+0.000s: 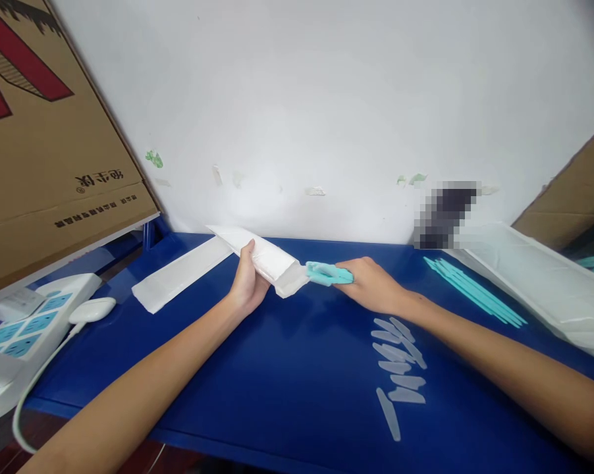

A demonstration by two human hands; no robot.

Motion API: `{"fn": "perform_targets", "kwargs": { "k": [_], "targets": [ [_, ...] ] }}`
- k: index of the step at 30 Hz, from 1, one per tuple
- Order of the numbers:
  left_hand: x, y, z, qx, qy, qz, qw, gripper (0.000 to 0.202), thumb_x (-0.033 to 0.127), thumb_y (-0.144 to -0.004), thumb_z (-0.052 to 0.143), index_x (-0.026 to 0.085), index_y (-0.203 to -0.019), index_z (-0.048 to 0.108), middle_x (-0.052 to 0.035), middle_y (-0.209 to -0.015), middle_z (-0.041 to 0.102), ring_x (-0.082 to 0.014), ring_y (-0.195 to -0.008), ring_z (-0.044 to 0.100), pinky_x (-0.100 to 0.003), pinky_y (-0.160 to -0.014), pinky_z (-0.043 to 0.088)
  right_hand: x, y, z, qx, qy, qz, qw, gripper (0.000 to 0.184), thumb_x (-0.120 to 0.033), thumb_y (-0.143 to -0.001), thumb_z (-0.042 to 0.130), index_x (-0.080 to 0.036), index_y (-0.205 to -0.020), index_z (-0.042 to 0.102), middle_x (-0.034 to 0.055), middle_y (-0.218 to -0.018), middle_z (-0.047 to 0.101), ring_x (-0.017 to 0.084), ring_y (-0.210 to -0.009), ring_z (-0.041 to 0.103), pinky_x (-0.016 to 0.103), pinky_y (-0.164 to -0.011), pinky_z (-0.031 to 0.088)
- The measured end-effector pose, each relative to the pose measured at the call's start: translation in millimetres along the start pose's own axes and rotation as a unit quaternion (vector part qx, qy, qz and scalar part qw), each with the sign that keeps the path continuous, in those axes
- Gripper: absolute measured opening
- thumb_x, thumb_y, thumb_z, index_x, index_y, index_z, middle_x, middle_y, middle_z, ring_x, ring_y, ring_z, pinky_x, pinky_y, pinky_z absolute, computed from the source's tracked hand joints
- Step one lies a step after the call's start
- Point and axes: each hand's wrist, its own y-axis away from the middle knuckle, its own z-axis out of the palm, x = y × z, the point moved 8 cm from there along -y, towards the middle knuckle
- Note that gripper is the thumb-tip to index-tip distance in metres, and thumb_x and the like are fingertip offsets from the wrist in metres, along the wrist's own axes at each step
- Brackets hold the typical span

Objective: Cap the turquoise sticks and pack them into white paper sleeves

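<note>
My left hand (250, 283) is closed round a white paper sleeve (267, 257), its thumb on top and the mouth of the sleeve facing right. In my right hand (371, 283) is a turquoise plastic piece (324, 272) with a loop-like shape, its left end at the sleeve's mouth. Whether that end is inside the sleeve I cannot tell. Another flat white sleeve (181, 273) lies on the blue table (287, 388) to the left of my left hand. Several translucent flat strips (400, 368) are spread below my right forearm.
Several thin turquoise sticks (475, 293) lie at the right, beside a translucent plastic tray (539, 283). A white power strip (74, 289) with a plugged-in cable stands at the left edge. A large cardboard box (60, 151) rises behind it, and a white wall (301, 118) closes the back.
</note>
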Motion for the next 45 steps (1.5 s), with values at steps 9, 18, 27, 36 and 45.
{"fn": "perform_targets", "kwargs": {
  "k": [9, 18, 27, 36, 45],
  "targets": [
    [-2.0, 9.6, 8.6, -0.016, -0.021, 0.025, 0.999, 0.043, 0.053, -0.101, 0.044, 0.015, -0.101, 0.064, -0.0109, -0.097, 0.074, -0.0273, -0.096, 0.072, -0.036, -0.084, 0.059, -28.6, -20.6, 4.6, -0.073, 0.130, 0.069, 0.986, 0.019, -0.031, -0.086, 0.057, -0.018, -0.099, 0.063, 0.0123, -0.093, 0.071, 0.020, -0.068, 0.064, 0.029, -0.053, 0.034],
    [-20.5, 22.7, 29.4, -0.127, -0.055, -0.062, 0.988, 0.043, 0.046, -0.099, 0.044, 0.018, -0.123, 0.065, -0.0127, -0.113, 0.074, -0.0296, -0.098, 0.071, -0.040, -0.080, 0.057, -73.5, -35.9, -43.7, -0.091, -0.012, -0.032, 0.995, 0.041, -0.020, -0.082, 0.066, -0.013, -0.122, 0.066, 0.0105, -0.110, 0.073, 0.020, -0.090, 0.066, 0.028, -0.071, 0.046],
    [-36.0, 46.3, 47.9, -0.273, -0.030, -0.206, 0.939, 0.056, 0.058, -0.096, 0.038, 0.014, -0.105, 0.072, -0.0163, -0.106, 0.071, -0.0280, -0.089, 0.068, -0.040, -0.083, 0.052, -89.5, -52.0, -87.8, -0.007, 0.109, -0.041, 0.993, 0.058, -0.018, -0.078, 0.073, -0.009, -0.134, 0.063, 0.0152, -0.120, 0.067, 0.021, -0.092, 0.065, 0.029, -0.074, 0.046],
    [-27.3, 63.2, 56.5, -0.358, -0.026, -0.238, 0.903, 0.073, 0.074, -0.092, 0.034, 0.013, -0.109, 0.071, -0.0179, -0.105, 0.070, -0.0284, -0.090, 0.066, -0.036, -0.077, 0.049, -98.8, -41.2, -69.0, -0.080, -0.031, -0.194, 0.977, 0.031, -0.018, -0.087, 0.055, -0.014, -0.111, 0.075, 0.0058, -0.107, 0.075, 0.015, -0.088, 0.064, 0.025, -0.077, 0.045],
    [-46.7, 88.3, 55.2, -0.526, -0.176, -0.282, 0.783, 0.071, 0.070, -0.077, 0.067, 0.014, -0.121, 0.072, -0.0206, -0.118, 0.070, -0.0307, -0.093, 0.066, -0.030, -0.065, 0.043, -74.1, -7.1, -184.7, 0.033, 0.016, -0.065, 0.997, 0.022, -0.013, -0.085, 0.054, -0.005, -0.083, 0.075, -0.0038, -0.079, 0.070, 0.012, -0.083, 0.062, 0.031, -0.073, 0.038]
  ]
}}
